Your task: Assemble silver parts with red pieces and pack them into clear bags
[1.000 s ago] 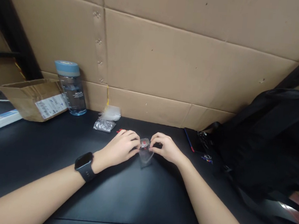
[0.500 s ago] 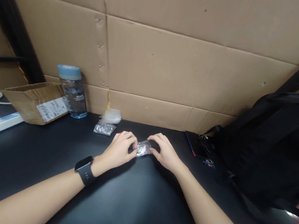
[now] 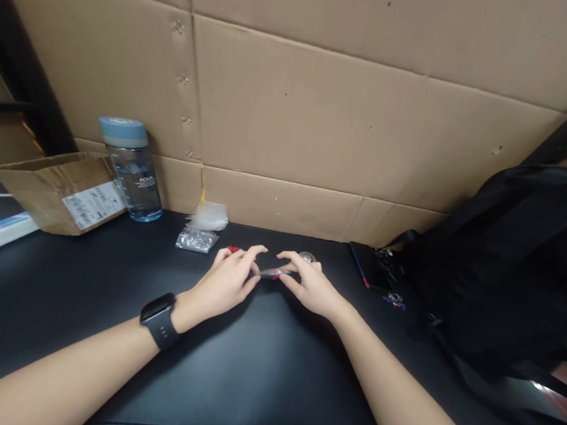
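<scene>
"So, what's looking different now?"

"Well, the clear packet (image 3: 268, 273) is showing nearly edge-on, as a thin strip between the two hands; it is no longer turning its broad face toward us, as it was half a second ago; a bit of red is showing at its lower side."

"And how are the hands sitting?"

"The left hand (image 3: 231, 275) is pinching one end, thumb closing in while the index finger is standing well off; the right hand (image 3: 309, 283) is pinching the other end much the same way, its index finger lifting too."

"Is anything else coming into sight?"

"Yes; a round, shiny thing (image 3: 308, 257) is now peeking out just behind the right hand; red pieces (image 3: 233, 249) are showing beyond the left; everything is lying on the black tabletop (image 3: 258, 370)."

"What's that meaning for the work?"

"Probably the hands are tilting the packet while keeping hold; its contents are hiding, so I'm not managing to tell whether it's open."
</scene>
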### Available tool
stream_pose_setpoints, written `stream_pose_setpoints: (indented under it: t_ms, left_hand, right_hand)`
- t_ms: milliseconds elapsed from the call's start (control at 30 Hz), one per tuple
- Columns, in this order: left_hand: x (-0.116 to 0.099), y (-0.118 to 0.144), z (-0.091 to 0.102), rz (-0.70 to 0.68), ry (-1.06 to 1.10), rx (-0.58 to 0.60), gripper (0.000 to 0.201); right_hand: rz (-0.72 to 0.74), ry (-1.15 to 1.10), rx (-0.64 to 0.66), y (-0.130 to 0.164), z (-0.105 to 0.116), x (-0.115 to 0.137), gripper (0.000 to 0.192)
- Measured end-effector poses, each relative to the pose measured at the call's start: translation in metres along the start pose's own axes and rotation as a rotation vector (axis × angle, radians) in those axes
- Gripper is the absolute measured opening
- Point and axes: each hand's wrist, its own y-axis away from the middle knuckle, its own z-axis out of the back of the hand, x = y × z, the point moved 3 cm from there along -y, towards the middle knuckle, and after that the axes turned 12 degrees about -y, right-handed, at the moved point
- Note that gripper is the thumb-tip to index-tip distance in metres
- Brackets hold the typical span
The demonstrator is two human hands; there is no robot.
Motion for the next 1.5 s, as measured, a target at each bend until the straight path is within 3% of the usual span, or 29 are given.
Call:
stream_pose_setpoints:
  t_ms: [167,267,367,433,567,700,867,967,1033,1133,1333,1500]
  left_hand:
    - [0.010,-0.004,-0.004,0.093,-0.034,-0.009,0.042]
    - [0.009,-0.005,0.000,0.062,-0.150,0.000,0.037]
    - [0.004,-0.005,0.006,0.024,-0.212,-0.008,0.029]
    - [0.002,-0.005,0.008,0.016,-0.214,-0.021,0.026]
    - [0.007,-0.007,0.015,0.042,-0.229,-0.040,0.018]
    - [0.041,-0.013,0.033,0.145,-0.308,-0.099,0.014]
    - [0.107,-0.005,0.063,0.484,-0.497,-0.257,0.017]
    - [0.128,0.001,0.065,0.416,-0.483,-0.202,0.022]
    - [0.135,0.002,0.058,0.302,-0.452,-0.107,0.035]
    - [0.140,0.003,0.046,0.247,-0.441,0.001,0.045]
    - [0.142,0.001,0.028,0.267,-0.411,0.066,0.022]
    - [0.141,0.002,0.021,0.215,-0.422,0.158,0.056]
  right_hand:
    - [-0.020,0.056,-0.081,-0.002,0.002,-0.008,0.047]
    - [0.051,0.108,-0.112,-0.002,0.002,-0.006,0.038]
    - [0.192,0.084,-0.009,-0.001,-0.004,0.005,0.022]
    - [0.249,0.065,0.068,0.001,-0.008,0.011,0.021]
    - [0.208,0.137,0.093,0.003,-0.018,0.014,0.025]
    - [0.139,0.278,0.023,-0.002,-0.022,0.007,0.027]
    - [0.025,0.483,-0.074,-0.019,-0.022,-0.002,0.035]
    - [-0.050,0.582,-0.160,-0.025,-0.016,-0.010,0.048]
    - [-0.053,0.589,-0.198,-0.022,-0.007,-0.018,0.046]
    - [-0.130,0.520,-0.268,-0.011,0.016,-0.036,0.038]
    - [-0.249,0.373,-0.303,0.007,0.054,-0.063,0.035]
    - [-0.269,0.309,-0.273,0.006,0.053,-0.065,0.036]
